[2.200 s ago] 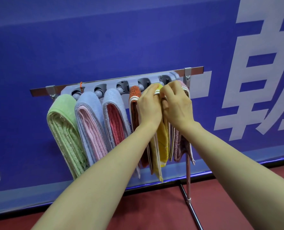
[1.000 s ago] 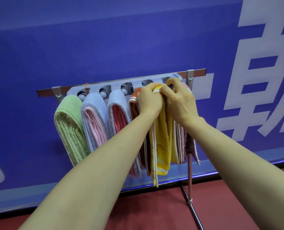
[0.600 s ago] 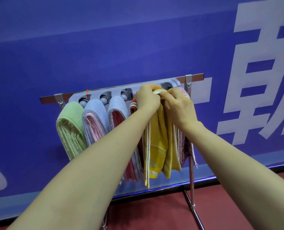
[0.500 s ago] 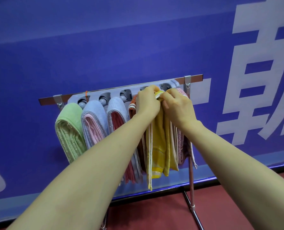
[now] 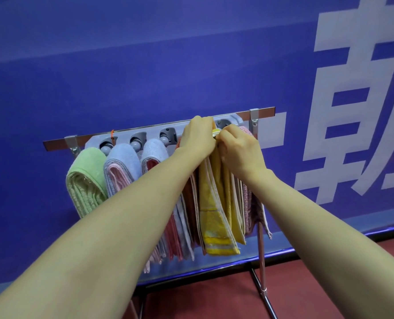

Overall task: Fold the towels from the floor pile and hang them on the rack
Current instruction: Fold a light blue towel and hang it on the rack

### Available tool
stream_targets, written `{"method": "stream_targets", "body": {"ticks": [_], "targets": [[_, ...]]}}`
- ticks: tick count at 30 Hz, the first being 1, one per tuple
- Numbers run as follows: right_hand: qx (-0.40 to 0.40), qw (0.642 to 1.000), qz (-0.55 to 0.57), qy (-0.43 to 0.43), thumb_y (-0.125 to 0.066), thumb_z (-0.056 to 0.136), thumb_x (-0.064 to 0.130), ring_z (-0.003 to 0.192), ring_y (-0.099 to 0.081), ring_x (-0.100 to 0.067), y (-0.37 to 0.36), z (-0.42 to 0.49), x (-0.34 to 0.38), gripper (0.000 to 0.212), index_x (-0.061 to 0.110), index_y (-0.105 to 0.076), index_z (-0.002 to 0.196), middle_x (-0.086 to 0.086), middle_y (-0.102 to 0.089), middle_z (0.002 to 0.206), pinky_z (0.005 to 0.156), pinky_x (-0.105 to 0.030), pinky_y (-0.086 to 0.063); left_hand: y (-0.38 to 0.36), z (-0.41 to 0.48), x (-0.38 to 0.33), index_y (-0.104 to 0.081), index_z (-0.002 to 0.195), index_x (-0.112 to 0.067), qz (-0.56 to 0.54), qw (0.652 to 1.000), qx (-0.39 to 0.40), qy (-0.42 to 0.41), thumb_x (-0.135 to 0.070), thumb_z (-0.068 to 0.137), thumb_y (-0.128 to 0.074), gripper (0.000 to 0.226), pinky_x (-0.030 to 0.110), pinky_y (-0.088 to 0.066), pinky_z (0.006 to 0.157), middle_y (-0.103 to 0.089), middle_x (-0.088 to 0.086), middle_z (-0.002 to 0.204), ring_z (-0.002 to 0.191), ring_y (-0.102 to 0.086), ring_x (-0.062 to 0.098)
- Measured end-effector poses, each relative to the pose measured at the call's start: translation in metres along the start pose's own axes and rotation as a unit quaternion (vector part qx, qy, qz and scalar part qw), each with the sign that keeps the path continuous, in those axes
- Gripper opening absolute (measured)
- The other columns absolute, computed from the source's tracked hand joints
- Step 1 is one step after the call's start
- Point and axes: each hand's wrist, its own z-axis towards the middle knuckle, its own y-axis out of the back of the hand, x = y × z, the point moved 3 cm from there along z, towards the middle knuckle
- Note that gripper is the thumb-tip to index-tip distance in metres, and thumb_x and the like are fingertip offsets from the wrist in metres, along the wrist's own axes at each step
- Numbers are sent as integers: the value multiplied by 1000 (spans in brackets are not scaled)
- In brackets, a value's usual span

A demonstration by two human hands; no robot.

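Now L hand (image 5: pixel 197 137) & R hand (image 5: pixel 240 151) pinch top of folded yellow terry towel (image 5: pixel 211 217), hanging vertical off grey plastic rack (image 5: pixel 151 135).

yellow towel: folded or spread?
Folded. The yellow towel hangs as a narrow strip with several layered edges showing; left hand and right hand pinch its top at the rack.

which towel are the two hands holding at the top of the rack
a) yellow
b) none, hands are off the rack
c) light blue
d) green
a: the left hand and right hand both pinch the top fold of the yellow towel at the rack, while the green towel hangs apart at the far left.
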Motion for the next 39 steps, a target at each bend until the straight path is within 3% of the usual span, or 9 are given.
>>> {"method": "stream_targets", "body": {"ticks": [8,17,20,22,25,28,32,36,39], "targets": [[19,1000,-21,8,-66,81,-3,60,-48,-25,3,-2,3,14,7,-72,90,-10,-55,79,42,-31,-45,2,-4,-5,-46,98,-12,83,996,-28,-27,-5,96,-46,8,37,-33,67,-43,7,90,79,-43,28],[-1,1000,22,-2,-62,81,-5,58,-52,-29,6,2,7,16,3,-73,90,-12,-58,77,42,-32,-44,4,-1,-10,-34,96,-14,103,993,-56,0,0,97,-45,19,37,-33,66,-42,8,90,77,-44,30],[-8,999,22,-28,-61,78,-4,59,-53,-33,8,5,8,11,3,-66,85,-13,-60,79,42,-36,-44,-9,-10,-8,-41,106,-12,60,996,-59,9,-3,98,-43,12,41,-35,67,-53,12,102,88,-57,39],[-2,998,34,-45,-56,83,3,64,-56,-33,8,7,8,14,4,-65,94,-13,-62,87,47,-37,-46,-24,-24,-3,-43,120,-11,7,997,-68,25,-5,98,-42,22,45,-41,72,-59,16,115,101,-61,44],[13,998,42,-49,-55,88,11,66,-56,-30,6,8,6,16,5,-66,98,-12,-60,93,51,-38,-50,-47,-54,11,-43,121,-11,-66,993,-80,62,1,94,-43,29,44,-38,68,-63,19,111,98,-62,45],[24,997,43,-53,-64,87,8,66,-55,-28,4,7,4,5,6,-65,91,-11,-56,91,52,-40,-53,-76,-74,20,-45,120,-10,-54,994,-9,96,3,93,-41,30,47,-42,75,-63,19,115,105,-62,45],[22,998,44,-46,-67,84,4,68,-56,-26,2,4,6,7,4,-65,91,-12,-59,91,53,-37,-54,-100,-87,19,-35,142,-12,-55,989,90,104,-15,97,-43,45,49,-46,90,-56,16,128,119,-56,40],[28,999,31,-35,-68,78,-3,68,-55,-26,3,4,7,16,4,-65,93,-14,-59,93,52,-34,-52,-95,-99,16,-44,134,-19,-110,989,23,96,-30,98,-42,38,48,-49,88,-55,9,121,115,-55,35],[37,998,29,-38,-70,77,-4,70,-56,-26,4,5,8,20,4,-64,93,-13,-59,94,54,-30,-50,-89,-100,14,-46,132,-18,-107,988,32,103,-27,102,-37,33,48,-47,87,-54,10,119,113,-57,38]]}}
